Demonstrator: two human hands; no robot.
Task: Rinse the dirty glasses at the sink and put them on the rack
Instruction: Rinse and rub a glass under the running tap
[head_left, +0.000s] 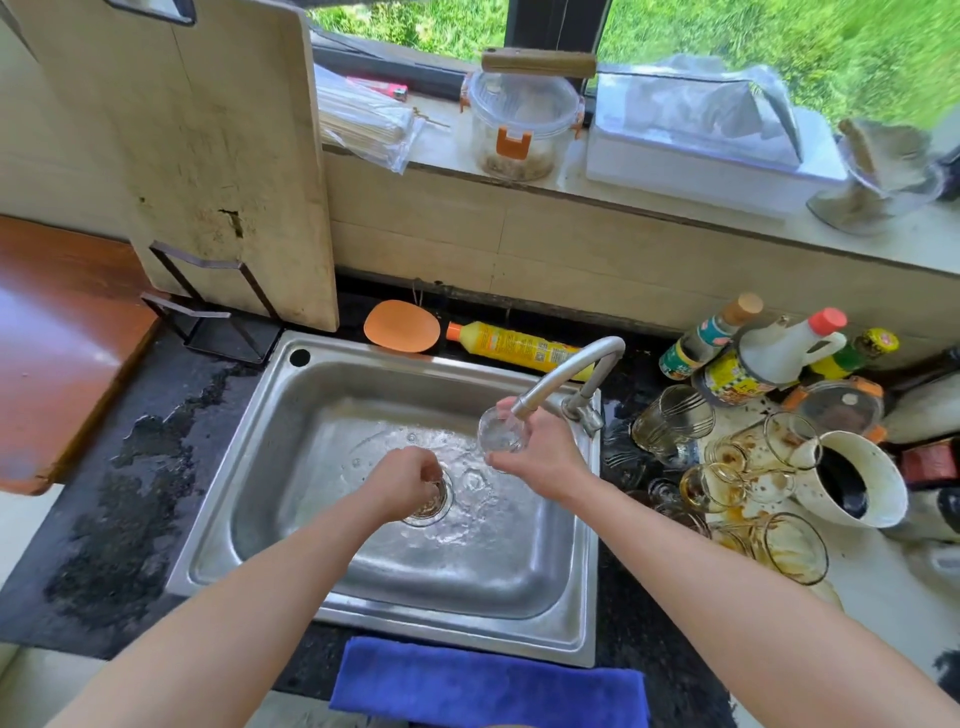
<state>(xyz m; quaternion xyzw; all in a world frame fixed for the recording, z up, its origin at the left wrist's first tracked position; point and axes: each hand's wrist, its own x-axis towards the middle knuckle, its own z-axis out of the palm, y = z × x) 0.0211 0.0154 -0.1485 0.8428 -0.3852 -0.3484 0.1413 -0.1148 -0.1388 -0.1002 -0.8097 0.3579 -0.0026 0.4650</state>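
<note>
Home kitchen, steel sink (582, 613), sauce bottles (769, 358), chopping board (218, 156)

You are working in bright daylight that comes in through the window (727, 47) at the top, where the grass outside is close to washed out. The steel sink (322, 405) throws soft glare off its wet floor and rim. Your forearms cast only faint shadows into the basin. The wide lens bends the view: the sill curves, and the cutting board (208, 145) leans outward at the left. The upper right corner is smeared and soft, and the centre of the view is sharper.
</note>
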